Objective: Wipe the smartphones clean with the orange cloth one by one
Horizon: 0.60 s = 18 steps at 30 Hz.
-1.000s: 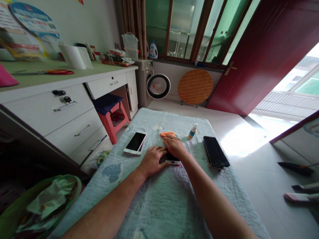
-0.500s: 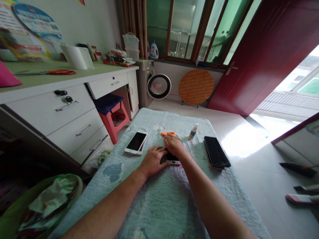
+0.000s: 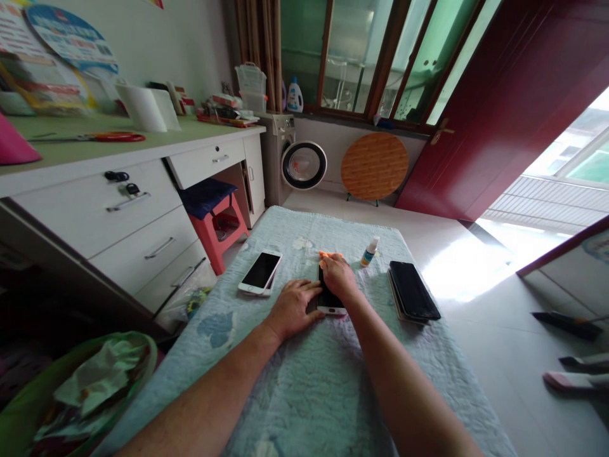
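Observation:
In the middle of the cloth-covered table lies a white-edged phone (image 3: pixel 332 303), its dark screen facing up. My left hand (image 3: pixel 292 309) steadies its left side, with the fingers along the upper part and the thumb near the lower corner. An orange cloth (image 3: pixel 328 255) sticks out beyond the fingers of my right hand (image 3: pixel 340 279), which presses it onto the upper part of the screen. That hand hides much of the cloth and some of the phone.
To the left, a white phone (image 3: pixel 260 271) rests on another device. A small spray bottle (image 3: pixel 370 251) stands behind and right of my hands. Stacked devices with a black one (image 3: pixel 415 290) on top lie at the table's right edge. A green bin (image 3: pixel 151 358) stands at lower left.
My right hand has slid to the right with the orange cloth, uncovering more of the phone's screen. My left hand has stayed in place.

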Motion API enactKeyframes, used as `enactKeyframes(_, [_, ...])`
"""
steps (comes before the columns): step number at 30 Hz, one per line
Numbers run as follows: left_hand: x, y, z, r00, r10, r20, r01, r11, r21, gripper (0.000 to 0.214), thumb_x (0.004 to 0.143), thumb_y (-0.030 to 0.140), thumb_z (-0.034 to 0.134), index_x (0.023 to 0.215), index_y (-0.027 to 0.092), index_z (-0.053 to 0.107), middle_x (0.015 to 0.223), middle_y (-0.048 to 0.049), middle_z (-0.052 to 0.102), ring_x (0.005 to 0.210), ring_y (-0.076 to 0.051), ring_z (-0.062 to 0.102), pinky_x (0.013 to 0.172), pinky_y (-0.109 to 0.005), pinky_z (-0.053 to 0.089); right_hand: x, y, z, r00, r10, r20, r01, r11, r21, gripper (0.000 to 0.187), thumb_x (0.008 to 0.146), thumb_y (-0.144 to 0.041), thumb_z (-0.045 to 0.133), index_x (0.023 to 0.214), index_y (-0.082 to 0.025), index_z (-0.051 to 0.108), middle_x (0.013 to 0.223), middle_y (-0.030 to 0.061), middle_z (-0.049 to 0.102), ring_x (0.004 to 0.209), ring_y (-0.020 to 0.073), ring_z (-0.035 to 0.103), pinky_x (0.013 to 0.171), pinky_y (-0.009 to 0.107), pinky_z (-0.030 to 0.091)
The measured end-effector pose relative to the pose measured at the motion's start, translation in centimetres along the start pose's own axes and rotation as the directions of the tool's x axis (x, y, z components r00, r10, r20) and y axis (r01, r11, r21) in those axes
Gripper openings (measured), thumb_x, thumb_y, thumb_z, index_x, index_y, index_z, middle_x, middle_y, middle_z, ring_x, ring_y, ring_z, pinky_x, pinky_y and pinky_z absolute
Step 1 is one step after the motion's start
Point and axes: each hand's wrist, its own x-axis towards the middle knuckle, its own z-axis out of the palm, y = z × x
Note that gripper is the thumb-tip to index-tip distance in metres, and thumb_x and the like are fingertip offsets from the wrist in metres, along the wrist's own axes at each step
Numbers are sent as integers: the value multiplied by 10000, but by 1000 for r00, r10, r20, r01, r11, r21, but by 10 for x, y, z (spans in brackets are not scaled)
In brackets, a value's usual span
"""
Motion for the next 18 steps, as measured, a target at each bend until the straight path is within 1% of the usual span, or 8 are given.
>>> enactKeyframes(5, [0, -1, 2, 1000, 6, -9, -6, 1000, 7, 550, 751, 500, 718, 1214, 217, 628, 1304, -80, 617, 1193, -315, 526, 1050, -480, 356, -3, 5, -4, 993, 117, 10, -116, 989, -88, 434, 973, -299, 309, 1331, -196, 534, 1201, 166, 572, 1112, 302, 506, 908, 405, 391])
enactKeyframes(8, [0, -2, 3, 1000, 4, -4, -4, 1000, 20, 562, 751, 502, 718, 1217, 203, 626, 1306, -88, 615, 1202, -315, 523, 1053, -481, 356, -7, 3, -5, 986, 168, -19, -169, 976, -137, 427, 974, -295, 301, 1296, -168, 551, 1177, 180, 567, 1086, 303, 508, 894, 409, 385])
enactKeyframes(11, [-1, -2, 4, 1000, -10, 2, 10, 999, 34, 563, 767, 503, 701, 1228, 189, 621, 1326, -92, 601, 1225, -316, 510, 1064, -479, 351, -10, -1, -6, 974, 216, -64, -224, 959, -174, 405, 968, -268, 304, 1218, -131, 593, 1145, 182, 577, 1057, 298, 515, 871, 394, 392])
enactKeyframes(14, [-1, -2, 3, 1000, -8, 3, 8, 999, 36, 546, 777, 493, 693, 1227, 192, 622, 1330, -87, 599, 1231, -311, 507, 1074, -473, 345, -13, -4, -7, 972, 220, -79, -231, 955, -185, 396, 960, -215, 293, 1192, -119, 599, 1155, 180, 580, 1062, 288, 514, 865, 378, 394])
enactKeyframes(18, [0, -1, 3, 1000, 1, -2, -1, 1000, 31, 539, 777, 492, 691, 1217, 188, 628, 1315, -93, 609, 1223, -312, 516, 1071, -477, 348, -17, -5, -5, 983, 179, -35, -182, 969, -169, 406, 945, -147, 271, 1188, -126, 595, 1179, 167, 588, 1098, 269, 511, 884, 361, 391])
